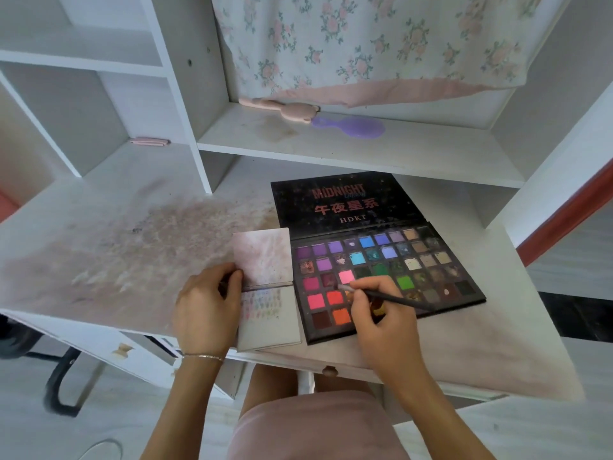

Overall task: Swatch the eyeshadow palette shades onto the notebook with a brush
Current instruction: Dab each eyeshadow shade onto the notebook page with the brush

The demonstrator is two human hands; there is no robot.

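An open black eyeshadow palette [428, 260] with several coloured pans lies on the white desk, its lid flat behind it. To its left lies a small open notebook [270, 323]; the lower page carries rows of faint colour swatches. My right hand [381, 313] grips a thin black brush [394, 298], and the brush tip sits near the pink pan in the palette's left part. My left hand [207, 307] rests on the notebook's left edge, with fingers curled at the fold.
The desk [116, 247] top is stained pink-brown to the left of the notebook. A shelf behind holds a purple hairbrush [355, 126] and a pink bear-shaped object [285, 109]. Floral cloth hangs above. A black chair base [63, 376] stands lower left.
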